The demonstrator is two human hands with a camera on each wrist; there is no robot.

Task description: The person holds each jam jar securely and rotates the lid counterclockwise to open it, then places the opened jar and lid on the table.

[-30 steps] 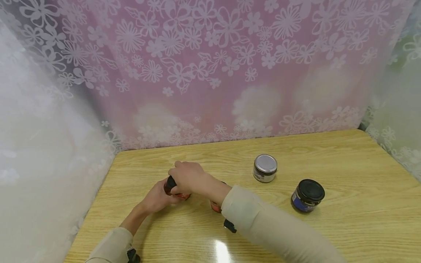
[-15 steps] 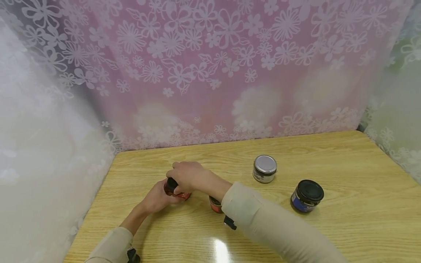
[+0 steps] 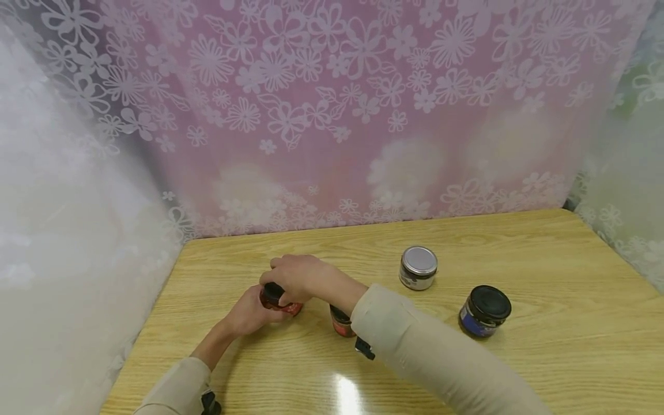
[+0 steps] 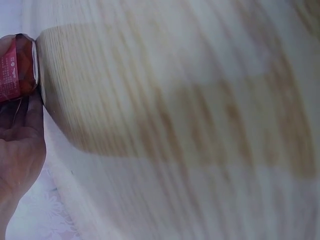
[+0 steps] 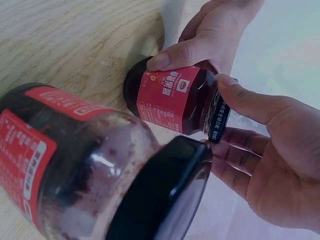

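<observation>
Two bare hands met over a red-labelled jar (image 5: 167,100) at the left of a wood-grain desk (image 3: 285,374). The left hand (image 3: 251,311) wrapped the glass body, thumb laid across its side, while the right hand (image 3: 298,279), about 2 o'clock from it, pinched the black lid (image 5: 218,117) between thumb and fingers. Seen by the right wrist camera, the lid lay at 10 o'clock from the right palm. The jar's long axis, base to lid, looked close to upright, with the left hand nearer the base and the right hand at the lid end; a slight tilt could not be ruled out. A second red-labelled jar (image 3: 342,328) stood near, at 4 o'clock, beneath the right forearm. A silver-lidded jar (image 3: 418,268) and a blue-labelled jar (image 3: 479,314) stood well apart, toward 3 o'clock.
</observation>
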